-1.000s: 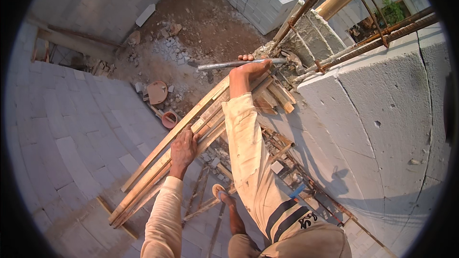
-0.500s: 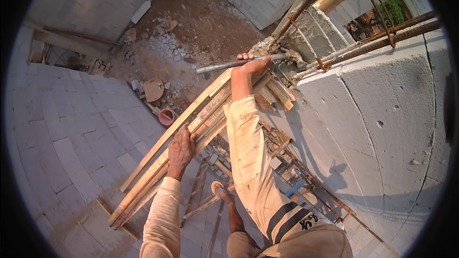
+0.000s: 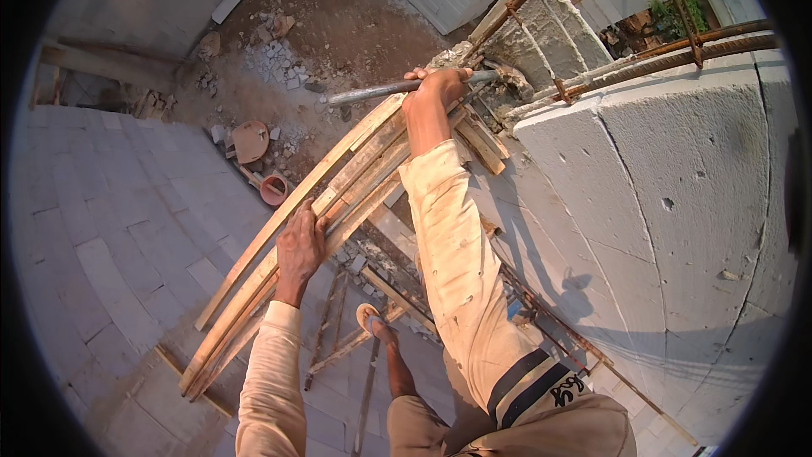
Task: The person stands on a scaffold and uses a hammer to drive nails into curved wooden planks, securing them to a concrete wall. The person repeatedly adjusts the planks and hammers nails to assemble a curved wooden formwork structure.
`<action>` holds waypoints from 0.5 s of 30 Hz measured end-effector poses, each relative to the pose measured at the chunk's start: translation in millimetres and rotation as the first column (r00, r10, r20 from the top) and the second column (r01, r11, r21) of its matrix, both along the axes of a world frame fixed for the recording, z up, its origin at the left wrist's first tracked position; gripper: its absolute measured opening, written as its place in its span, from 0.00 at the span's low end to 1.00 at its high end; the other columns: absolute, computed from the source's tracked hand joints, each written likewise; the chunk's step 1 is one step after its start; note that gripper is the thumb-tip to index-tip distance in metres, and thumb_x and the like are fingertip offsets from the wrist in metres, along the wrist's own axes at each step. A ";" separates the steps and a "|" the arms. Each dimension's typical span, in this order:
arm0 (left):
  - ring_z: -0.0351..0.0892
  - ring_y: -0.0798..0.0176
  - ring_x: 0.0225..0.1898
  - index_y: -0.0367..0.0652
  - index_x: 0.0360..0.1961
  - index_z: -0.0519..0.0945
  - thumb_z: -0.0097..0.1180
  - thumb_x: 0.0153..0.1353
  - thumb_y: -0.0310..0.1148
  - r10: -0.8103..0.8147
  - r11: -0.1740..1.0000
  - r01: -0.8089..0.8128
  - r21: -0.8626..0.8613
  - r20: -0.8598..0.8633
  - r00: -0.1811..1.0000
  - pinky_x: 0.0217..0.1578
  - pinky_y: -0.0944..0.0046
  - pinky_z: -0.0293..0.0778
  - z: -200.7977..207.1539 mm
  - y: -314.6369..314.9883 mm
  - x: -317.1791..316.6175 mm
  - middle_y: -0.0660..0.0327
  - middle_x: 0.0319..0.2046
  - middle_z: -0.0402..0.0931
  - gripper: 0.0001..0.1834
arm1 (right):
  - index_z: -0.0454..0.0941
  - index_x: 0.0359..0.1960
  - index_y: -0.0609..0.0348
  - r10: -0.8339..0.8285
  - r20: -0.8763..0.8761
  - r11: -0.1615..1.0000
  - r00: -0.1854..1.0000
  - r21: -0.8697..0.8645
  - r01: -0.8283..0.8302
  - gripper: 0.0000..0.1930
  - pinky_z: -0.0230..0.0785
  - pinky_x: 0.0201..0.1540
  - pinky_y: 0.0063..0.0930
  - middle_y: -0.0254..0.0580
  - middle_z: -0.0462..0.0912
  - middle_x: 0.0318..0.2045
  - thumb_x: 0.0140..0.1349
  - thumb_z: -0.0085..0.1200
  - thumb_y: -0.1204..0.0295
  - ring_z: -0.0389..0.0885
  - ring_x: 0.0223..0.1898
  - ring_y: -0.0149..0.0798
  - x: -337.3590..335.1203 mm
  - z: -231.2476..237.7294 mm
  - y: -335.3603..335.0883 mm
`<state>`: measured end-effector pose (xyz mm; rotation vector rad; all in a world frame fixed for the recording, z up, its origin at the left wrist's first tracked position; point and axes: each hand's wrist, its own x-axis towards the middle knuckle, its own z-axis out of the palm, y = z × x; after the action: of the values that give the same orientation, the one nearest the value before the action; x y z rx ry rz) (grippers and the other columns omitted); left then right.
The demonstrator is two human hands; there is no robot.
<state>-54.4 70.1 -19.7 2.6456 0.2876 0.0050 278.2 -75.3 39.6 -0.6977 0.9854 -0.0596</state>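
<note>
Right hand: I see my right hand (image 3: pixel 436 101) wrapped round a grey metal bar (image 3: pixel 368 94), its fingertips curled over the far side.
Bar ends: the left end juts past the hand, over the reddish dirt floor (image 3: pixel 355 0); the right end comes close to the rough concrete column (image 3: pixel 550 34), and I cannot tell whether they touch.
Left hand: my left hand (image 3: pixel 300 247) lies over the wooden boards (image 3: pixel 347 178), fingers along the wood; I cannot tell whether it clamps them.
Boards: they slant from beneath the right forearm down to the lower left, where a short timber (image 3: pixel 169 366) crosses by their ends; the outermost board runs apart from the rest, a narrow gap between.
Right edge: the pale block wall (image 3: pixel 660 203) begins just beside the boards' upper end, with rusty rebar (image 3: pixel 660 63) along its top, so room is tight there.
Left edge: the left block wall (image 3: pixel 118 228) lies beyond the outermost board.
Open room: widest ahead of the bar, above the dirt floor and rubble (image 3: pixel 275 63).
Footing: a sandalled foot (image 3: pixel 370 319) shows below the boards, between the forearms.
</note>
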 end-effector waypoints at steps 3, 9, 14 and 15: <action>0.88 0.41 0.56 0.33 0.49 0.79 0.63 0.75 0.35 -0.005 1.000 0.005 0.006 -0.005 1.000 0.52 0.49 0.85 -1.2 -0.5 -1.1 0.42 0.62 0.84 0.14 | 0.55 0.42 0.55 -0.029 0.014 0.998 0.999 0.059 0.029 0.26 0.67 0.29 0.38 0.37 0.64 0.30 0.87 0.24 0.44 0.65 0.23 0.33 2.3 0.1 -1.4; 0.88 0.42 0.57 0.32 0.49 0.80 0.63 0.74 0.33 -0.014 1.000 0.015 0.027 -0.052 0.999 0.53 0.49 0.85 0.2 1.5 1.4 0.43 0.62 0.84 0.13 | 0.58 0.43 0.47 -0.097 0.064 0.989 0.993 0.117 0.090 0.22 0.69 0.28 0.34 0.30 0.66 0.24 0.87 0.29 0.43 0.66 0.21 0.31 -10.2 -9.4 2.2; 0.88 0.41 0.55 0.33 0.48 0.80 0.63 0.74 0.33 -0.030 1.000 0.031 0.006 -0.051 0.998 0.51 0.49 0.85 -0.4 2.5 0.8 0.43 0.62 0.84 0.12 | 0.59 0.46 0.56 0.021 0.086 1.000 0.996 -0.011 -0.020 0.23 0.69 0.26 0.32 0.36 0.67 0.29 0.89 0.25 0.49 0.67 0.23 0.32 -11.9 -14.6 -1.4; 0.88 0.41 0.55 0.33 0.48 0.80 0.64 0.73 0.32 -0.031 1.000 0.031 0.001 -0.037 0.999 0.52 0.49 0.85 -1.0 2.7 0.0 0.44 0.62 0.84 0.12 | 0.60 0.47 0.58 0.027 0.081 0.999 0.996 -0.035 -0.024 0.23 0.69 0.26 0.32 0.36 0.67 0.29 0.89 0.25 0.49 0.67 0.23 0.32 -12.0 -15.8 -1.9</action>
<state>-54.4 72.8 -20.7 2.6539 0.2584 -0.0538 266.2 -77.3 23.8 -0.7330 0.8987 -0.0822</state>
